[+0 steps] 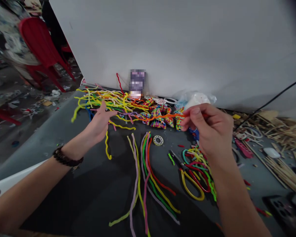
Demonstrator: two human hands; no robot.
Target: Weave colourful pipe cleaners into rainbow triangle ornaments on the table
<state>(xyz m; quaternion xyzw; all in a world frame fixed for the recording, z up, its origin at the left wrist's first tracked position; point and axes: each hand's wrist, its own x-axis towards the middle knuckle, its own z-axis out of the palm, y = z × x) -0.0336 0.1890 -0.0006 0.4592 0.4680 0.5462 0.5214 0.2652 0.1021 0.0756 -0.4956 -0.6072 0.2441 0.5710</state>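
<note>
An orange pipe cleaner (166, 116) stretches leftward from my right hand (212, 128), pinched between thumb and fingertips. Its far end reaches the heap of mostly yellow pipe cleaners (118, 98) at the back of the table. Over the near side of that heap is my left hand (100, 121), its fingers apart; whether it touches any strand is unclear. Several multicoloured, bumpy pieces (160, 115) lie behind the orange strand. In front of me, loose pipe cleaners (138, 174) in yellow, lilac, green, pink and orange lie lengthwise. A small white ring with holes (158, 140) lies just beyond them.
Scissors (193, 194) with yellow and red handles lie near pipe cleaner scraps (197, 154). A plastic bag (199, 98) rests against the white wall (162, 42). Wooden sticks (273, 171), a pink cutter (244, 148) and a dark phone (281, 210) are at right. Red chairs (39, 42) stand left.
</note>
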